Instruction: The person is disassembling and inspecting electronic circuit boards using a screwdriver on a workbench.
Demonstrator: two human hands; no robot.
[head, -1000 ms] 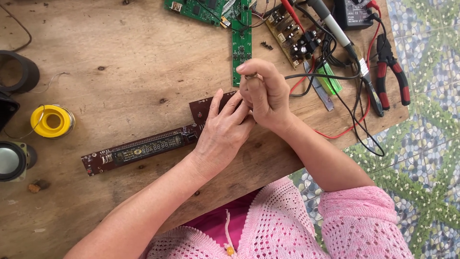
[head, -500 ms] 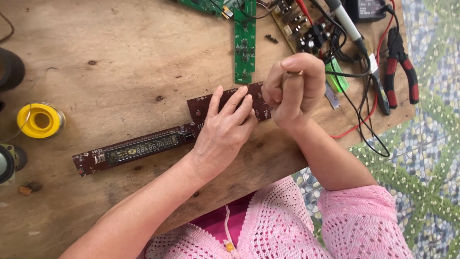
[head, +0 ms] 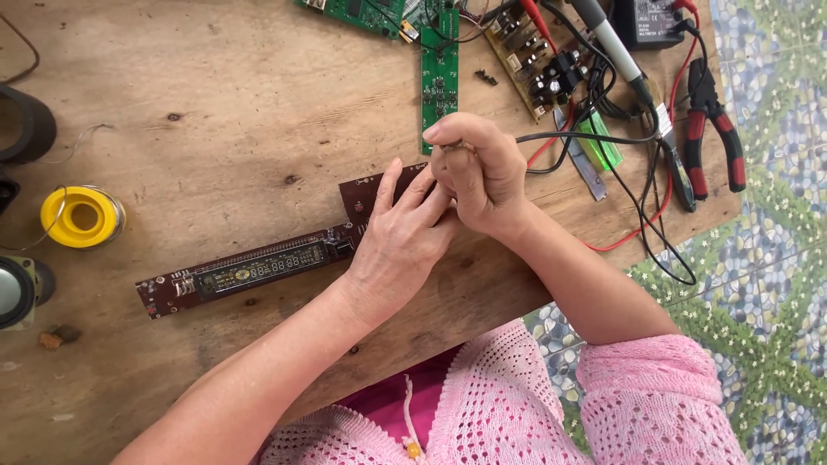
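Near the middle of the wooden tabletop [head: 172, 103] lies a long dark-brown circuit board [head: 258, 269] with a narrow display strip set in it, running from lower left up to a wider end under the hands. On that wider end the left hand [head: 401, 245] rests flat, its fingers [head: 388, 185] spread slightly apart and pressing the board down. Touching it on the right, the right hand [head: 478, 176] is curled into a loose fist, its fingers together and pinched on a small thin thing at the top of the fist; what that thing is cannot be told. A black wire [head: 568, 138] leads away from the fist to the right.

Just above the hands a narrow green circuit board [head: 439, 73] lies upright, with another green board [head: 353, 10] at the top edge. To the right of these sits a brownish board with dark round parts [head: 530, 65], a soldering iron [head: 607, 43], a black adapter box [head: 650, 21], tangled red and black wires, a small green clear piece [head: 599, 142], and red-handled pliers [head: 715, 138] near the tabletop's right edge.

Well apart on the left are a yellow spool of solder wire [head: 82, 217], a black round thing [head: 26, 125] and a small speaker [head: 15, 291]. Pink knitted sleeves [head: 655, 405] show at the bottom, over a patterned tile floor [head: 775, 284].
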